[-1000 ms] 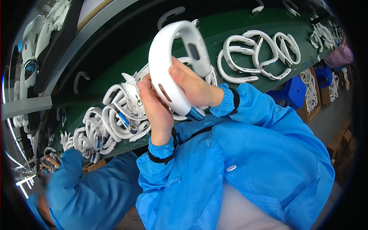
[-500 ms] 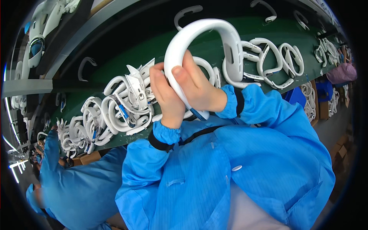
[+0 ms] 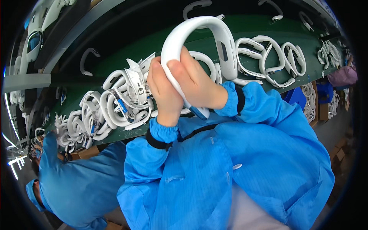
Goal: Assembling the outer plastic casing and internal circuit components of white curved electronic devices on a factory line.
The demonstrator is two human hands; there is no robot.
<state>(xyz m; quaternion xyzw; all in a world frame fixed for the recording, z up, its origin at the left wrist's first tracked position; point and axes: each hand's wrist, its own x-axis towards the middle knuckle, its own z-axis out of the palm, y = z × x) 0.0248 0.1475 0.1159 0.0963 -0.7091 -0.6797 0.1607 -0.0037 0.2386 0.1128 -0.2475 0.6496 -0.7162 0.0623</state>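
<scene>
A white C-shaped neck fan (image 3: 171, 46) with a slotted vent near one end is raised in front of my chest, above the near edge of the bench. My left hand (image 3: 165, 92) is closed on the lower part of its band from the left. From the right, my right hand (image 3: 204, 85) grips the same stretch, its thumb lying along the band. The fan's lower tip, with a dark blue face, sticks out beneath my hands. My palms hide part of the band.
Piled neck fans (image 3: 115, 109) cover the green bench (image 3: 126, 46) on the left, and more fans (image 3: 268, 57) lie to the right. Blue bins (image 3: 296, 97) stand at the right. A co-worker in blue (image 3: 82, 178) leans over the bench at the left.
The neck fan and both hands have shifted slightly left in the view, and the grip looks the same. The co-worker's head has moved a little.
</scene>
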